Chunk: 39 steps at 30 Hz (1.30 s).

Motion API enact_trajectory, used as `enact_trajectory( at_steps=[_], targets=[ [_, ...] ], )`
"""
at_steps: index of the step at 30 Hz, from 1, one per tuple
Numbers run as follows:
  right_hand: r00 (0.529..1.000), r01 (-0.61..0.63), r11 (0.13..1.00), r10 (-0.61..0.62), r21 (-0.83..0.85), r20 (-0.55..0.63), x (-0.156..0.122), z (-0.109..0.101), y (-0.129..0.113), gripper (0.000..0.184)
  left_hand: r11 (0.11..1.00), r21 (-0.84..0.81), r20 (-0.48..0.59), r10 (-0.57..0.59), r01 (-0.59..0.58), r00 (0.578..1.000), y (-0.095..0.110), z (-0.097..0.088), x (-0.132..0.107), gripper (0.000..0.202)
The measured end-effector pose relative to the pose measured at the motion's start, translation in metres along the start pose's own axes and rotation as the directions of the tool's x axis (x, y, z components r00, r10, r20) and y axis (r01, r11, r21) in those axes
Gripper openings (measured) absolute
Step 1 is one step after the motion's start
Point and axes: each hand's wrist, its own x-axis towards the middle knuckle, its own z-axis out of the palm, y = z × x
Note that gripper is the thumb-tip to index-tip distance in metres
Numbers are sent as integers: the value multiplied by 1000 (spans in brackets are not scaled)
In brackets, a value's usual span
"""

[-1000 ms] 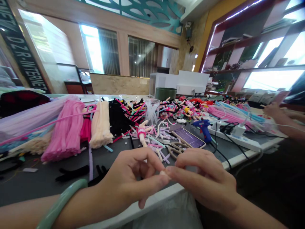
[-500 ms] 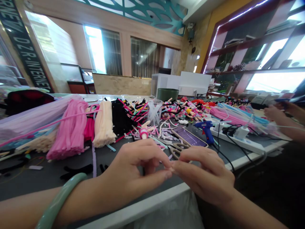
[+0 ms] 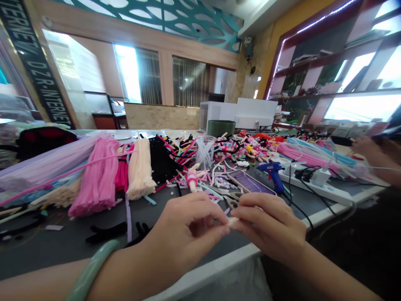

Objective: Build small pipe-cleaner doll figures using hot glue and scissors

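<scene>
Sunlit workshop, fingers pinched together over a crowded table [image 3: 53, 255]

Bright windows [image 3: 127, 73] with vertical blinds fill the far wall, and lit shelves [image 3: 316, 69] rise to the right. Along the back of the table, a dark green tub [image 3: 221, 127] stands behind a heap of small doll figures and cut pipe cleaners. Bundled pink [image 3: 98, 179], cream [image 3: 140, 169] and black [image 3: 160, 161] pipe cleaners lie to the left, beside a see-through plastic cup [image 3: 205, 152].

The person's two hands meet at the table's near edge. The left hand [image 3: 184, 234], with a pale green bangle [image 3: 90, 271] on its wrist, and the right hand [image 3: 269, 228] are both grips closed, fingertips pressed together on a small pale piece [image 3: 232, 222], held up just above the table. Its exact shape is hidden by the fingers.

Just beyond the hands lie scissors [image 3: 233, 201], a lit phone [image 3: 250, 183] and a doll figure with a pink band [image 3: 191, 180]. A blue glue gun [image 3: 272, 175] rests beside a white power strip [image 3: 316, 188]. Far right, a co-worker's hand [image 3: 361, 146] works apart from these.
</scene>
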Motion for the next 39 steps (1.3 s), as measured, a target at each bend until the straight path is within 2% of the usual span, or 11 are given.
enact_trajectory(
  at_steps=[5, 13, 18, 24, 29, 33, 39],
  targets=[
    [999, 37, 999, -37, -15, -2, 3, -1, 2, 11, 1000, 4, 2, -13, 13, 1000, 1, 0, -1, 10],
    [999, -34, 999, 34, -4, -15, 2, -3, 4, 10, 998, 58, -69, 30, -26, 997, -2, 5, -3, 18],
    [998, -60, 997, 61, 45, -13, 3, -3, 8, 10, 994, 105, -40, 29, -24, 999, -6, 7, -3, 21],
    [1000, -9, 996, 9, 84, 0, 4, -5, 9, 10, 996, 86, -26, 3, -1, 1000, -4, 6, -3, 16],
    [1000, 3, 995, -2, 99, -9, 7, -8, 3, 12, 997, 71, 21, 35, -36, 999, 0, 0, 0, 16],
    [1000, -4, 994, 3, 111, 9, 6, -7, 1, 11, 1000, 13, 36, -14, 13, 999, -4, 0, 1, 13],
    [999, -23, 993, 19, 112, 32, 3, -2, 4, 13, 966, -203, 94, -143, 160, 985, -15, 3, 5, 13]
  ],
)
